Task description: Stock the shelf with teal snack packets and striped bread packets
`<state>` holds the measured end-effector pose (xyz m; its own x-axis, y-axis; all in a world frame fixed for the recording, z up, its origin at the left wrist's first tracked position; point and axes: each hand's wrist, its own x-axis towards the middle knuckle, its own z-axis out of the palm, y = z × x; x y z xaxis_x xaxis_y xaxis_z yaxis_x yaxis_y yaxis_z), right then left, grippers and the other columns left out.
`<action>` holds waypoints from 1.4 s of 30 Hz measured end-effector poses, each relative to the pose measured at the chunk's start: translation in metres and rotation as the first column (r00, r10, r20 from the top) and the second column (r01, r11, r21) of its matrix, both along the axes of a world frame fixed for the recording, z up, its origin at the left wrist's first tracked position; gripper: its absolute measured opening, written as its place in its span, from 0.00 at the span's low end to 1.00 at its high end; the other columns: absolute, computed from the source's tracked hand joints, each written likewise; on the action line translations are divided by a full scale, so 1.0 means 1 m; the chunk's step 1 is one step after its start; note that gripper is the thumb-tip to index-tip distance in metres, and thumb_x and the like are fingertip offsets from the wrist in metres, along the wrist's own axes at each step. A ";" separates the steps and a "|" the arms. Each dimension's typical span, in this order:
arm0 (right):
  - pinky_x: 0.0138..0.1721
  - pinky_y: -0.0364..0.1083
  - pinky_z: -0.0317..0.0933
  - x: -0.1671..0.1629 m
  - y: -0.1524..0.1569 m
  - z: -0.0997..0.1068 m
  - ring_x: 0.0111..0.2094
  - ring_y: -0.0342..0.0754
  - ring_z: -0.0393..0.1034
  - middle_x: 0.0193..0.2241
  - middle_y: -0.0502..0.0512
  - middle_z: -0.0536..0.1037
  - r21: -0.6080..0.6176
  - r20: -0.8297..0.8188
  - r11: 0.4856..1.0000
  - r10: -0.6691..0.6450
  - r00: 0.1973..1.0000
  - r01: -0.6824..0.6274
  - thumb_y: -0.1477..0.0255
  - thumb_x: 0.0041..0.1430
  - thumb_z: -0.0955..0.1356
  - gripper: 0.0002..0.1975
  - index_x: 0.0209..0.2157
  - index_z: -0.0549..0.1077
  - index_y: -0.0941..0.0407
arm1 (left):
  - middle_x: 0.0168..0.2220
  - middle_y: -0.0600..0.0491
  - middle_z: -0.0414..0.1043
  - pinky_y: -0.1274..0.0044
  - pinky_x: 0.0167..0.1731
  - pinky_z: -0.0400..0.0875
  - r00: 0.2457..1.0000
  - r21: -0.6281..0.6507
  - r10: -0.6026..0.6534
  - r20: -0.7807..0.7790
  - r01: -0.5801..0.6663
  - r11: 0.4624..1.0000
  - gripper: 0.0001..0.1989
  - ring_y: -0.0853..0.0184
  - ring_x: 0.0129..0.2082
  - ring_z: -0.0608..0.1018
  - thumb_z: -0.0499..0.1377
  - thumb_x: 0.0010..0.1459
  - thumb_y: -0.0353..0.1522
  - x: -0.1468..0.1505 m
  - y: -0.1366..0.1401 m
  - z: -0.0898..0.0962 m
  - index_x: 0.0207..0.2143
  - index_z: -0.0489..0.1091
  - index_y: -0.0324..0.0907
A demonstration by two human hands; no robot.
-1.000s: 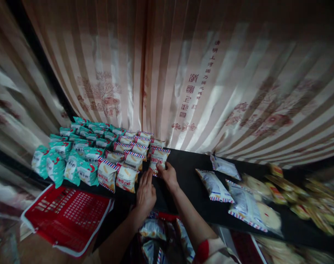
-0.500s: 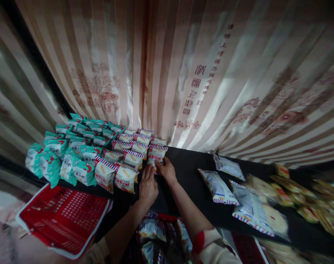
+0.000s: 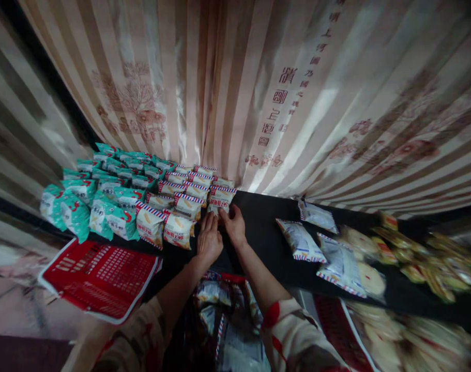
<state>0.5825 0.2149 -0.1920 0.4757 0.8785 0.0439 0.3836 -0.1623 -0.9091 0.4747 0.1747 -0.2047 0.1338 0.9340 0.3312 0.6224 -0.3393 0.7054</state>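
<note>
Shifted upward in the frame since half a second ago: black surface (image 3: pixel 260 222), rows of packets and both hands together, probably from a dip of the head, with little change in place between hands and packet. Newly exposed at bottom centre: more of the silvery packets (image 3: pixel 241 341) in the low container.

Nearest, at the lower edge, two patterned sleeves (image 3: pixel 293 328). At lower left, red plastic basket (image 3: pixel 107 279) with a pale rim, just below the surface edge. At lower right, bagged pale goods (image 3: pixel 409 336), blurred.

Above these, near the centre of the frame, left hand (image 3: pixel 210 244) with fingers nearly straight and side by side, gripping nothing visible, fingertips at the lower left of a white-and-red snack packet (image 3: pixel 222 198). Right hand (image 3: pixel 234 226) lightly closed on the same packet, thumb on the lower front; finger ends behind not visible. Held low from both sides probably to keep a soft bag upright and in line with the row behind.

Left of centre, white-and-red packets (image 3: pixel 179 230) standing in close rows, then teal packets (image 3: pixel 119 219), fronts outward, probably for easy reading and mutual support. Right of centre, striped-edge packets (image 3: pixel 299 241) lying flat and loose, beside clear-bagged discs (image 3: pixel 370 279) and yellow packs (image 3: pixel 432 263).

Farthest, striped curtain (image 3: pixel 235 93) across the upper frame.
</note>
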 end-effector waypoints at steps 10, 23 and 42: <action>0.48 0.51 0.63 -0.003 -0.125 -0.006 0.44 0.50 0.69 0.45 0.62 0.73 0.201 0.074 0.980 -0.020 0.997 0.005 0.64 0.58 0.62 0.20 0.48 0.69 0.59 | 0.44 0.46 0.71 0.69 0.50 0.68 0.974 0.116 -0.220 -0.045 0.224 0.968 0.17 0.63 0.46 0.72 0.47 0.55 0.22 -0.017 -0.093 0.007 0.43 0.69 0.40; 0.49 0.55 0.64 0.023 -0.292 -0.046 0.44 0.54 0.72 0.41 0.61 0.77 -0.124 0.158 0.992 0.049 0.986 -0.030 0.64 0.55 0.61 0.17 0.40 0.74 0.58 | 0.67 0.45 0.34 0.56 0.60 0.47 0.689 -0.479 -0.704 -0.174 0.565 0.672 0.35 0.52 0.66 0.40 0.60 0.47 0.27 -0.042 -0.238 -0.052 0.59 0.56 0.44; 0.50 0.52 0.61 0.023 -0.300 -0.035 0.47 0.56 0.71 0.42 0.61 0.79 -0.375 0.046 0.922 0.123 0.991 -0.098 0.57 0.55 0.59 0.24 0.39 0.77 0.57 | 0.52 0.46 0.70 0.70 0.51 0.66 0.888 -0.631 -0.342 0.307 0.459 0.625 0.25 0.62 0.49 0.73 0.56 0.50 0.25 -0.066 -0.195 -0.062 0.53 0.66 0.39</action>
<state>0.6057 -0.0856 -0.2273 0.3820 0.8846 -0.2675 0.4764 -0.4365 -0.7632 0.4086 -0.0204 -0.2671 0.5558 0.7703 -0.3127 0.4136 0.0701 0.9077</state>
